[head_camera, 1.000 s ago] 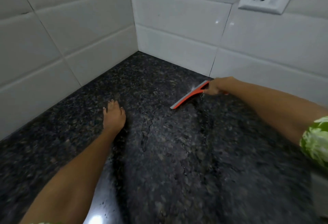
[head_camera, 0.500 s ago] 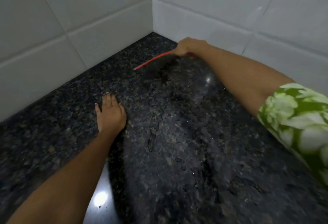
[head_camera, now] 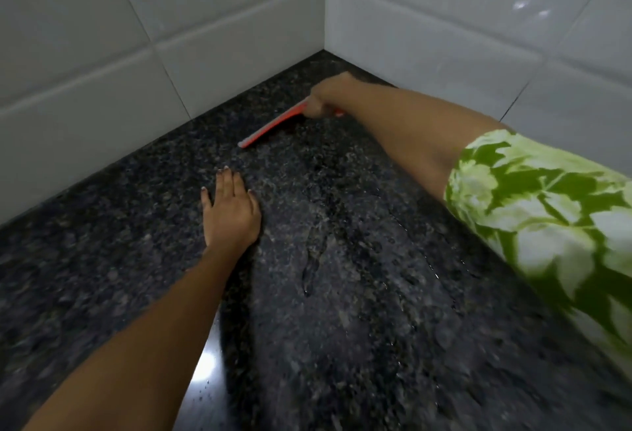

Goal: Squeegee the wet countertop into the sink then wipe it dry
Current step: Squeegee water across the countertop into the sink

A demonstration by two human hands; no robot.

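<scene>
Wet granite countertop (head_camera: 359, 294), no writing: right hand (head_camera: 328, 95) fisted around orange squeegee (head_camera: 273, 126) near tiled corner (head_camera: 325, 20), left hand (head_camera: 231, 211) flat, fingers spread.

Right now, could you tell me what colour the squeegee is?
Orange-red squeegee, seen in the head view.

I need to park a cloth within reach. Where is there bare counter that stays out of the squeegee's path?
The bare countertop between the left hand and the left tiled wall is free and looks drier. The near right stretch is bare too, but wet. It is tight in the back corner, where the right hand holds the squeegee.
</scene>
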